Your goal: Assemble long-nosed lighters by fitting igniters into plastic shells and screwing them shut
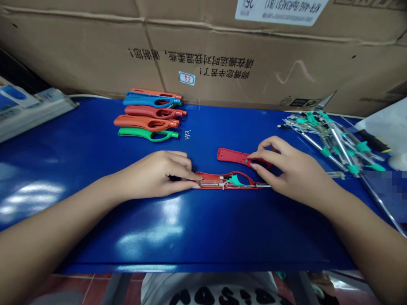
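An open red lighter shell half [227, 181] lies on the blue table [95, 178], with a metal tube and a teal part inside it. My left hand [159, 173] rests with curled fingers on its left end, fingertips pressing the handle. My right hand [286, 169] pinches the second red shell half [233, 156], which lies just behind the first, and its lower fingers touch the first shell's metal tip.
Several assembled lighter bodies [149, 114] in orange, blue, red and green lie in a row at the back. A heap of metal tubes with teal parts [330, 137] lies at the right. Cardboard boxes [222, 51] wall the back; flat packs [28, 106] sit at the left.
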Available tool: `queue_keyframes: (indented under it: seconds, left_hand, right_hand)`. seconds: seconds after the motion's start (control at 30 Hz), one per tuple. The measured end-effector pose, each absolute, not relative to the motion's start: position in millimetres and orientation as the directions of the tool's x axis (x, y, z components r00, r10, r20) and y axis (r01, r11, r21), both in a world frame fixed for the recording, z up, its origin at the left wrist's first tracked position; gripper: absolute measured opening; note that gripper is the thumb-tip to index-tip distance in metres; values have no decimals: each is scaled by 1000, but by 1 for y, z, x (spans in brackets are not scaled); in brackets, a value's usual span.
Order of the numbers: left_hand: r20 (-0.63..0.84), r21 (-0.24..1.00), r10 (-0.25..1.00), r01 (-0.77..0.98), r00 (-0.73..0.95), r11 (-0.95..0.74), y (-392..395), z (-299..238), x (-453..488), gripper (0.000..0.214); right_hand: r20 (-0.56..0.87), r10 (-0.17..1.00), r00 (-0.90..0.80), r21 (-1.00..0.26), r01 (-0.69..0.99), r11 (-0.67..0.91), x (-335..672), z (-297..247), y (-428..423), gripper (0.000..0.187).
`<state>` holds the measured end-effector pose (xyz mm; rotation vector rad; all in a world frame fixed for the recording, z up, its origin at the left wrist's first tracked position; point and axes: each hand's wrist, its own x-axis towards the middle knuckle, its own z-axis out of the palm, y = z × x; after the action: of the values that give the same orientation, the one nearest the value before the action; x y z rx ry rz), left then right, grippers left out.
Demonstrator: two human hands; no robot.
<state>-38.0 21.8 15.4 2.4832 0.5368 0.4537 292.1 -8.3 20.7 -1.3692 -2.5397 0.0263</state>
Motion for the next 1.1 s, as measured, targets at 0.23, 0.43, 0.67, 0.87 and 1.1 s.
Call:
queue_keyframes:
  seconds: [0.23,0.43,0.67,0.87,1.1]
  left_hand:
    - [252,555,477,279,842,-784,19,13,-35,15]
    - [281,540,475,271,834,-797,19,11,-34,16]
    - [286,520,478,284,830,-805,20,14,-35,16]
    - [289,449,445,290,848,-845,25,18,-41,19]
    - [529,263,458,375,714,-889,18,17,-36,29]
  right_hand:
    - [116,845,-522,-294,795,531,302,21,0,15]
    - [68,849,-524,-261,812,522,303,27,-3,21]
    - [105,860,-500,-207,835,511,306,26,-1,23]
    - [176,895,-410,-225,868,442,306,30,3,26]
    - [307,911,-275,-451,801,394,292,35,-7,24]
